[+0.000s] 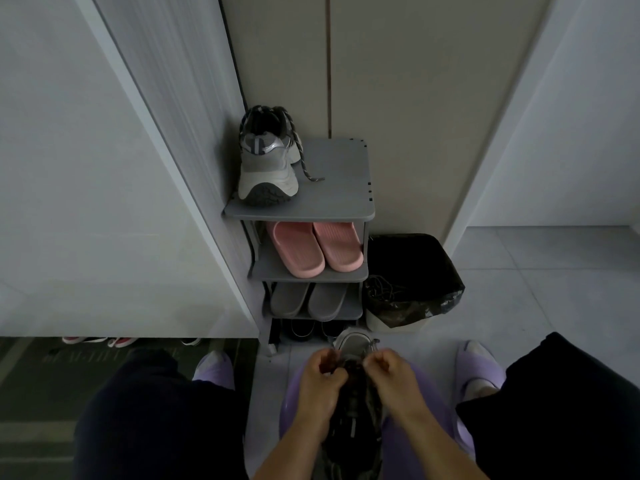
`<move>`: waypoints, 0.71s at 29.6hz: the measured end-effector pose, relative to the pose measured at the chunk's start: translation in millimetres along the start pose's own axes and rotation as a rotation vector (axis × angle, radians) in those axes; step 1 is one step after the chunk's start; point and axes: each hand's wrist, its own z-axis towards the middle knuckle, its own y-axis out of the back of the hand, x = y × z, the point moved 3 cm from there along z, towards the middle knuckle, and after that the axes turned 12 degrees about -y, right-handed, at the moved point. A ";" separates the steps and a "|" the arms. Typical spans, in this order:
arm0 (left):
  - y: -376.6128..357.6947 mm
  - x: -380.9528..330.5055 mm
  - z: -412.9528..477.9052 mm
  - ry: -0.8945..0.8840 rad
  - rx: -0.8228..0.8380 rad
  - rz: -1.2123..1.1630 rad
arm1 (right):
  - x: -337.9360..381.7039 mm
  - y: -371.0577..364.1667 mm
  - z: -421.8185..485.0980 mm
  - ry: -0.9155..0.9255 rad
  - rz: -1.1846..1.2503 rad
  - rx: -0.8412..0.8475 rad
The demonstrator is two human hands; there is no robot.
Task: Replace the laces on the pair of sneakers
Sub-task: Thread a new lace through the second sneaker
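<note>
A grey and white sneaker (266, 164) stands on the top shelf of the grey shoe rack (339, 199), heel toward me, its speckled lace hanging loose onto the shelf. The second sneaker (355, 344) lies on my lap, toe pointing away. My left hand (320, 375) and my right hand (393, 370) sit on either side of its upper, fingers curled and pinching the dark lace near the eyelets. The lace itself is mostly hidden between my hands.
Pink slippers (315, 249) and grey slippers (308, 299) fill the lower shelves. A bin with a black bag (415, 289) stands right of the rack, with dark cords inside. A white cabinet (104, 202) is at left. My purple slippers (479, 368) rest on the tiled floor.
</note>
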 end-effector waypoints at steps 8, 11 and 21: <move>3.4 3.2 2.3 0.113 -0.031 -0.107 | -34.1 113.5 24.5 -0.216 0.359 -0.467; 1.3 -2.2 11.6 0.162 0.004 -0.075 | -15.5 67.1 20.2 -0.071 -0.003 -0.214; -7.8 -9.2 54.0 0.227 0.000 0.083 | -15.9 -4.6 14.2 -0.042 -0.277 -0.050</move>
